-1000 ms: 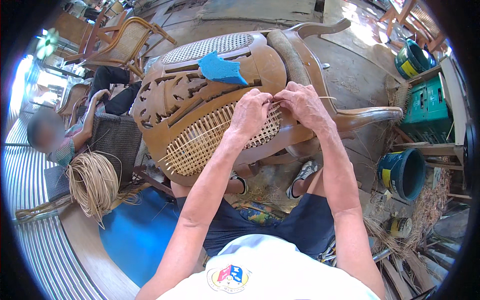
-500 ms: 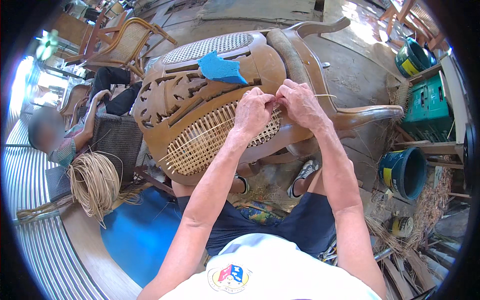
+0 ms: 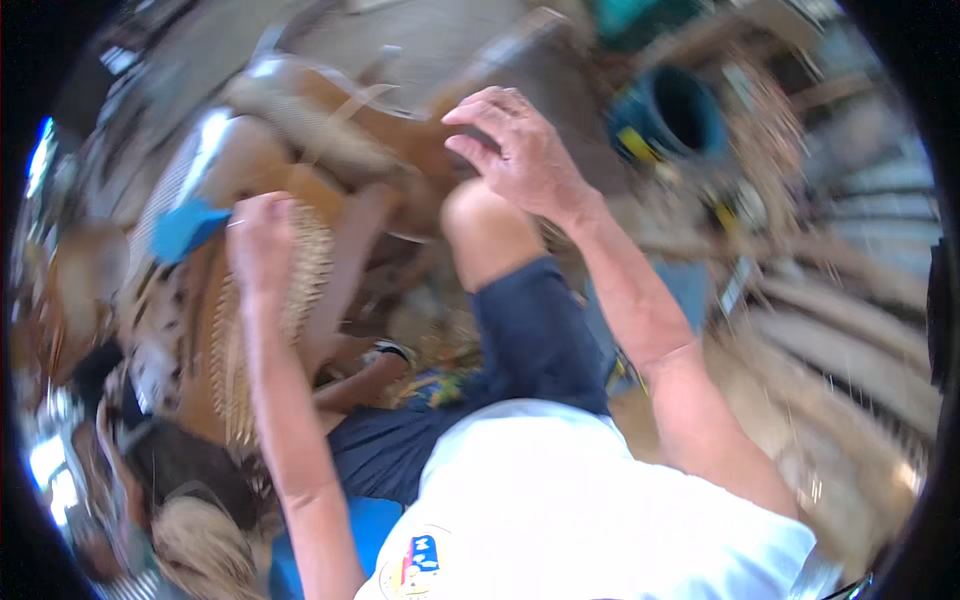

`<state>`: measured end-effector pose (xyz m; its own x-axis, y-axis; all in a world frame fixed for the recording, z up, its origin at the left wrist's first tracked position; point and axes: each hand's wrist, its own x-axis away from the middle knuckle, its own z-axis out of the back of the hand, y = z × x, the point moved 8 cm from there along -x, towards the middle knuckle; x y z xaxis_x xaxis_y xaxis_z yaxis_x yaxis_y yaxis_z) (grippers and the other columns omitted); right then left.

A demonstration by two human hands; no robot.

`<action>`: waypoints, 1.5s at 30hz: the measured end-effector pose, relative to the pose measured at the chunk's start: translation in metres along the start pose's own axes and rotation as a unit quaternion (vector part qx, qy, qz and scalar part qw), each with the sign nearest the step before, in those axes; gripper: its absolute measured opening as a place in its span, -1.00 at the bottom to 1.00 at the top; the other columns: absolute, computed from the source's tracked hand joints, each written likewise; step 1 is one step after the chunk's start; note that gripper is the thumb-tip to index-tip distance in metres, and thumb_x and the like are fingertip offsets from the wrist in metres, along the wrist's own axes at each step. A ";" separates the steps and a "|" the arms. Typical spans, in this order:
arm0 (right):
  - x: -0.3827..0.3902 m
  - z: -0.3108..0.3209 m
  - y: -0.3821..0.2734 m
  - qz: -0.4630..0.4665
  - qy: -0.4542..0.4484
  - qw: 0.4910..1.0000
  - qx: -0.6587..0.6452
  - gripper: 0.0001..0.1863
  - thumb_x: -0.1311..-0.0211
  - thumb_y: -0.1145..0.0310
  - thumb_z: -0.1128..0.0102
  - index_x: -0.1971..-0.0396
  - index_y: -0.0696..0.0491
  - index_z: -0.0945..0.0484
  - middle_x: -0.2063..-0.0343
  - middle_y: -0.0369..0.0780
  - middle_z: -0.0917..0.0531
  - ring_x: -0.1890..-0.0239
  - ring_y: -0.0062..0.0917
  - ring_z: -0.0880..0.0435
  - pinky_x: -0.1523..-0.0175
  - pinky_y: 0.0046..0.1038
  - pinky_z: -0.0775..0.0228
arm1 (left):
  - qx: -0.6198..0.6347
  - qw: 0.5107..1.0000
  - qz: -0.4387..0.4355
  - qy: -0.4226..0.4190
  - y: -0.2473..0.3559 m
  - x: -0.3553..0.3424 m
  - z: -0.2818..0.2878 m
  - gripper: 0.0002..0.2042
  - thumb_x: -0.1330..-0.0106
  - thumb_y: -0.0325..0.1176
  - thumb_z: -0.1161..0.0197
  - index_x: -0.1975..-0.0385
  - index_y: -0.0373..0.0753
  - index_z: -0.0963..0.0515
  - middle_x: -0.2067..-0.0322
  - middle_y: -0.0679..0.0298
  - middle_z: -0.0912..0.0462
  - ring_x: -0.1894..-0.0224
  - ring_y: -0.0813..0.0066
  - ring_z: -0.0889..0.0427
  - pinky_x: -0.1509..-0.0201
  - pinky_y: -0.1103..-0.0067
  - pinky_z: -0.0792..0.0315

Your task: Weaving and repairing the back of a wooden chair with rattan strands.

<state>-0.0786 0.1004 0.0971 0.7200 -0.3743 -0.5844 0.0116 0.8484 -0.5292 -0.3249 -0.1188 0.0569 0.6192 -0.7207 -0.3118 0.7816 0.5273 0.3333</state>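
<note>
Both hands show through heavy blur. At centre left the left hand (image 3: 262,240) is closed against the woven cane panel (image 3: 262,330) of a brown wooden chair (image 3: 340,150) (whether it pinches a strand, I cannot tell). Upper centre, the right hand (image 3: 520,150) hangs loosely spread, holding nothing, above the chair's frame. A blue piece (image 3: 185,228) sits just left.
</note>
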 end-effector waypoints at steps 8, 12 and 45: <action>0.438 0.267 0.071 -0.497 -0.059 0.837 0.221 -0.81 -0.34 0.37 -0.26 0.14 0.14 -0.64 0.19 -0.07 -0.69 0.15 -0.21 -0.71 0.05 -0.28 -0.54 | -0.027 0.999 -0.003 -0.047 -0.006 -0.017 -0.028 -0.77 -0.48 -0.24 -0.21 0.14 -0.27 -0.66 0.22 0.10 -0.67 0.15 0.16 -0.66 0.01 0.34 -0.51; 0.644 0.264 0.039 -0.711 -0.034 0.667 0.221 -0.72 -0.30 0.28 -0.32 0.11 0.14 -0.64 0.29 -0.09 -0.73 0.20 -0.30 -0.74 0.03 -0.33 -0.57 | -0.008 0.999 0.010 -0.037 -0.024 -0.013 -0.030 -0.76 -0.48 -0.22 -0.25 0.12 -0.27 -0.67 0.24 0.17 -0.67 0.20 0.30 -0.67 0.03 0.40 -0.53; 0.669 0.161 0.098 -0.831 0.070 0.549 -0.049 -0.38 -0.42 -0.20 -0.13 0.01 0.14 -0.61 0.29 -0.21 -0.68 0.30 -0.45 -0.61 0.13 -0.34 -0.48 | 0.200 0.946 -0.059 -0.250 0.003 -0.055 -0.029 -0.85 -0.49 -0.43 -0.20 0.05 -0.31 -0.57 0.22 0.37 -0.61 0.13 0.61 -0.56 -0.06 0.60 -0.46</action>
<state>0.5164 -0.0064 -0.2468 -0.2898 -0.6322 0.7186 0.5303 -0.7310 -0.4294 -0.3546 -0.0645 0.0487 0.3382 -0.9393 0.0581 0.6898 0.2894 0.6636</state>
